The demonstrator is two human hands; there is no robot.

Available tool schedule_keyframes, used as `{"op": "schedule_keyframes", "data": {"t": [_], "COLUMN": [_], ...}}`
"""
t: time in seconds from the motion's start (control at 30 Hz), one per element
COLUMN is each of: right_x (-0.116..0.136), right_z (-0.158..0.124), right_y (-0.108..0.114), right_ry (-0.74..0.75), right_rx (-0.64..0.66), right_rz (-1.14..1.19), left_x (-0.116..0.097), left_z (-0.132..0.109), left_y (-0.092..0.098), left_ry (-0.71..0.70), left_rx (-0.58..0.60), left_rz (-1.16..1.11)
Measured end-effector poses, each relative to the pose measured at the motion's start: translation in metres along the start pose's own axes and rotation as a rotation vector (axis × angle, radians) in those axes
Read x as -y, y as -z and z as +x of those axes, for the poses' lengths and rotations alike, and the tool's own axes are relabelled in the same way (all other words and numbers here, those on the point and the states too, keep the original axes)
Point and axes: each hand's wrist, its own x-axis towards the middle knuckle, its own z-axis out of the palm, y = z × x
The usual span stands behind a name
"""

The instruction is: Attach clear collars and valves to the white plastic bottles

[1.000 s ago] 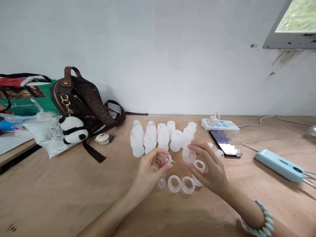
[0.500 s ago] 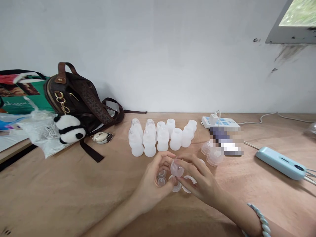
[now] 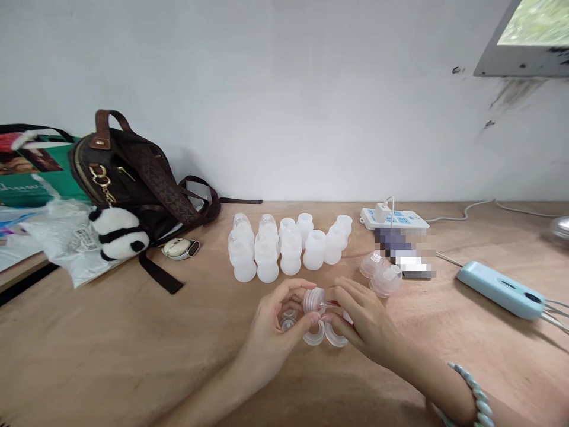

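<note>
- My left fingers (image 3: 296,286) are clamped around a ribbed clear ring (image 3: 313,301), held up over the bench (image 3: 222,344).
- My right fingers (image 3: 351,300) are drawn together on the slim clear tip (image 3: 329,305) poking out of the ring's right side.
- Just below my fingers, two loose rings (image 3: 313,337) lie on the bench, partly hidden by my hands.
- Small clear parts (image 3: 288,324) sit beneath my left fingers, partly covered.
- Beyond my fingers stand frosted white bottles (image 3: 316,252); those on the left wear clear domed caps, those on the right are open-necked.
- To the right of my right fingers, near them, are clear domed pieces (image 3: 384,281), with a blurred-out phone (image 3: 406,256) behind.
- Farther right lies a pale blue device (image 3: 500,289).
- Well left of my left fingers, a brown backpack (image 3: 133,166) has a panda plush (image 3: 119,234) hanging from it.
</note>
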Motion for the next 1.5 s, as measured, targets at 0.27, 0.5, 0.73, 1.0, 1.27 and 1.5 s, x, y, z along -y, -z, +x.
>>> {"op": "schedule_keyframes", "data": {"t": [0.27, 0.5, 0.73, 1.0, 1.27, 1.5], "right_x": [0.005, 0.012, 0.013, 0.01, 0.005, 0.005], "right_z": [-0.002, -0.005, -0.001, -0.003, -0.001, -0.012], "right_y": [-0.001, 0.001, 0.005, 0.012, 0.014, 0.008], "right_ry": [-0.138, -0.182, -0.14, -0.129, -0.086, 0.035], "right_rx": [0.039, 0.018, 0.019, 0.018, -0.02, 0.021], "right_rz": [0.199, 0.336, 0.35, 0.372, 0.317, 0.051], "left_x": [0.011, 0.013, 0.01, 0.004, 0.0, 0.0], "left_z": [0.003, 0.0, 0.003, 0.008, 0.01, 0.006], "left_y": [0.004, 0.002, 0.003, 0.011, 0.017, 0.011], "left_ry": [-0.091, -0.166, -0.23, -0.212, -0.134, -0.078], "left_rx": [0.031, 0.116, 0.036, 0.032, 0.071, 0.127], "left_rz": [0.024, 0.04, 0.034, 0.042, -0.034, 0.033]}}
